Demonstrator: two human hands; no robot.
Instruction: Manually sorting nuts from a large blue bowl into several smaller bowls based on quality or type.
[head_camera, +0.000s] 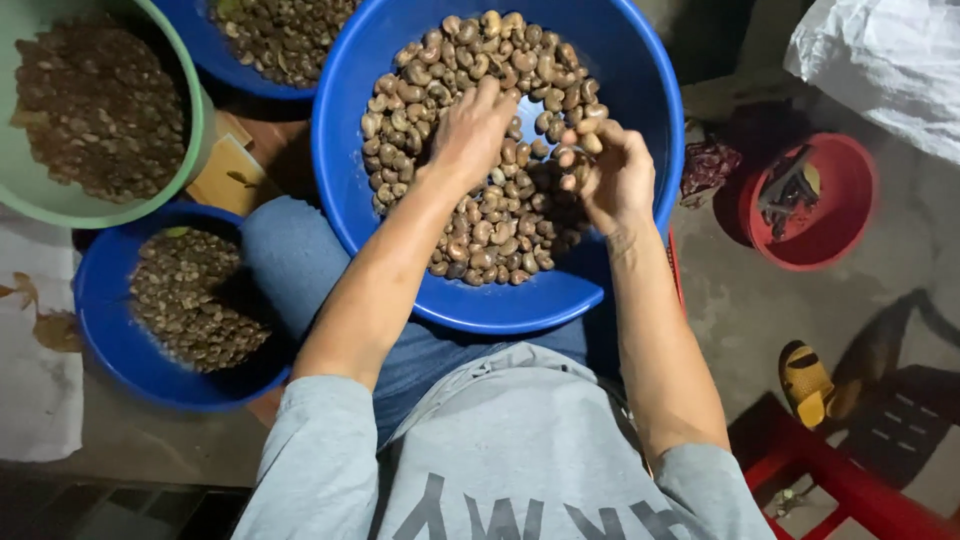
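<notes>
A big blue basin (480, 305) rests on my lap, holding a heap of raw brown cashew nuts (490, 225). My left hand (470, 130) lies palm down on the heap, fingers spread among the nuts. Beside it, my right hand (610, 170) hovers just over the pile with its fingers curled around a few nuts at the fingertips.
A green basin (195, 130) of dark nuts sits at the upper left, a smaller blue basin (100, 340) below it, another blue basin (215, 65) at the top. On the right stand a red bowl (830, 240) with tools, a yellow sandal (805, 385), a red stool (840, 480) and a white sack (890, 60).
</notes>
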